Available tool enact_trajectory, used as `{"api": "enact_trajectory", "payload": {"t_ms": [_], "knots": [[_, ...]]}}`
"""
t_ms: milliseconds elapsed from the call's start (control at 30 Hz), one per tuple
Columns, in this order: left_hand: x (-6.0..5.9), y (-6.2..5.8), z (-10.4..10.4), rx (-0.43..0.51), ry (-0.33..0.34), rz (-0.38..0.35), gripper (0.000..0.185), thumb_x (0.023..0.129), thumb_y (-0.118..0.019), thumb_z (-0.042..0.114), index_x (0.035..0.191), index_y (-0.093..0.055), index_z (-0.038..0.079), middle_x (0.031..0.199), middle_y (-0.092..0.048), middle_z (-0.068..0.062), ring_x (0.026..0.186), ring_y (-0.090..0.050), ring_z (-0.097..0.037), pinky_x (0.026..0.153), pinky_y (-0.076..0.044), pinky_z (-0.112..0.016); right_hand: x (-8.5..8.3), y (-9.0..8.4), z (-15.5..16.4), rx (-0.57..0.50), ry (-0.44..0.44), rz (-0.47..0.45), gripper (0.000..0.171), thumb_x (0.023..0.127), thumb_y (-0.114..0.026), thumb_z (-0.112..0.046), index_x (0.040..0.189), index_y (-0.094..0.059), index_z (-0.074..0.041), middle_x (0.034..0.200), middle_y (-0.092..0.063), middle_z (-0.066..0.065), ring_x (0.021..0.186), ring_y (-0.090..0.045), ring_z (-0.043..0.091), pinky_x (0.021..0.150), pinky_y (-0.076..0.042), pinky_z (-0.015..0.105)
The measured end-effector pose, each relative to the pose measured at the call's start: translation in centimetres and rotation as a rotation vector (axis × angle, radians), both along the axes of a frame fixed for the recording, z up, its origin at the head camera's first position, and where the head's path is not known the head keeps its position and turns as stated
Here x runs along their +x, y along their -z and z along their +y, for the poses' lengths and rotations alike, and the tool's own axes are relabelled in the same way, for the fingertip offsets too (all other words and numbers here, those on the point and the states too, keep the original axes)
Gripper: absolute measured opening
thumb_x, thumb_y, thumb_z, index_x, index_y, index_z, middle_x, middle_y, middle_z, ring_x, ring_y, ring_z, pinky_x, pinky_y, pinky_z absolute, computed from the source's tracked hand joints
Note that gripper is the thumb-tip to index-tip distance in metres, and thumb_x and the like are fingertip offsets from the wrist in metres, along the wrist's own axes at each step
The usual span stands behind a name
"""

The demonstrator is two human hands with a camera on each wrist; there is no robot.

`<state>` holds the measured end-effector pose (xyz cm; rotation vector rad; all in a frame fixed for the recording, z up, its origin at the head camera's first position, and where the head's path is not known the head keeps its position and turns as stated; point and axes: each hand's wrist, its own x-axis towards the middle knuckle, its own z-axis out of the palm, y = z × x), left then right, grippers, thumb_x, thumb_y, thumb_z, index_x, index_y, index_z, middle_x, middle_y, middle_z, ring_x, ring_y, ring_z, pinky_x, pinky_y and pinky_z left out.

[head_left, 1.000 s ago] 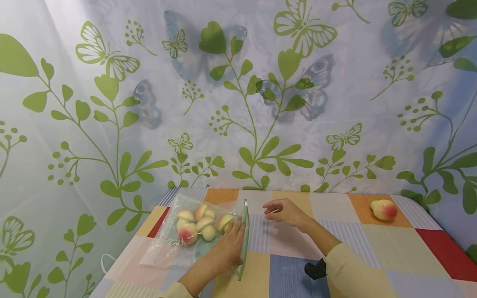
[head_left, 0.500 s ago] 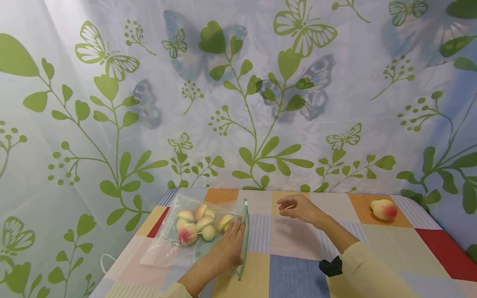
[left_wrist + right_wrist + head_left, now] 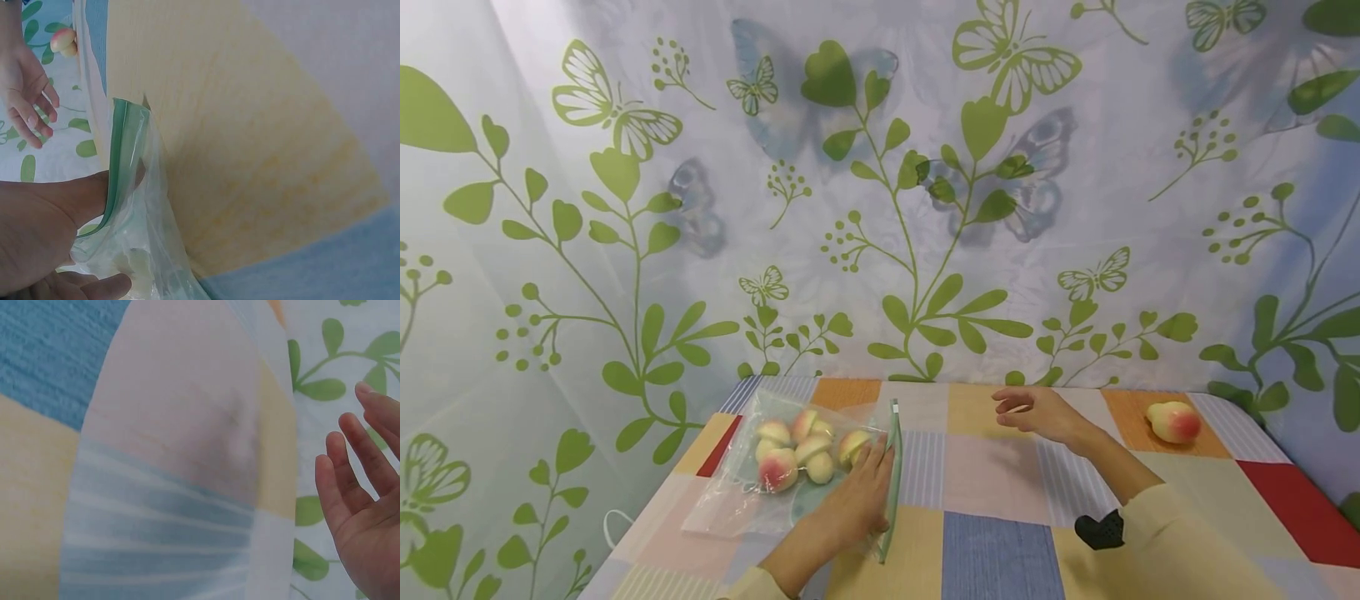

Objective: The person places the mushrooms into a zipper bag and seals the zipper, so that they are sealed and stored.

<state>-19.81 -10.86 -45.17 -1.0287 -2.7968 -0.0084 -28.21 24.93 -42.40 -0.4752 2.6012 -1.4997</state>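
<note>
A clear zip bag (image 3: 722, 508) with a green zip edge lies on the table's left half, its mouth facing right. Inside it are several peach-like fruits (image 3: 777, 471) with pink and cream skins. My left hand (image 3: 857, 496) holds the bag at its mouth. In the left wrist view my thumb passes behind the green zip strip (image 3: 115, 156), and other fingers (image 3: 112, 286) touch the film. My right hand (image 3: 1037, 412) hovers over the table right of the bag, palm bare and fingers relaxed. A single peach (image 3: 1174, 422) sits at the far right.
A patchwork cloth (image 3: 1000, 550) covers the table. Behind it hangs a curtain (image 3: 880, 208) printed with leaves and butterflies. A black wrist mount (image 3: 1100, 529) is on my right sleeve. A white cord loop (image 3: 616, 527) shows at the table's left edge.
My right hand has moved right and slightly back, away from the bag's mouth towards the lone peach. My left hand, the bag and the fruits stay in place.
</note>
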Motion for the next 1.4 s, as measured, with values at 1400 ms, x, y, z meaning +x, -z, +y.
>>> {"api": "enact_trajectory", "payload": {"t_ms": [1400], "knots": [[0.1, 0.1, -0.3, 0.031, -0.002, -0.029, 0.109, 0.072, -0.095, 0.021, 0.152, -0.032, -0.014, 0.160, -0.026, -0.035, 0.145, -0.033, -0.049, 0.116, -0.037, -0.044, 2.1, -2.5, 18.2, 0.335, 0.326, 0.137, 0.065, 0.103, -0.064, -0.038, 0.138, -0.052, 0.015, 0.137, -0.052, 0.040, 0.122, -0.050, 0.059, 0.090, -0.050, 0.061]]}}
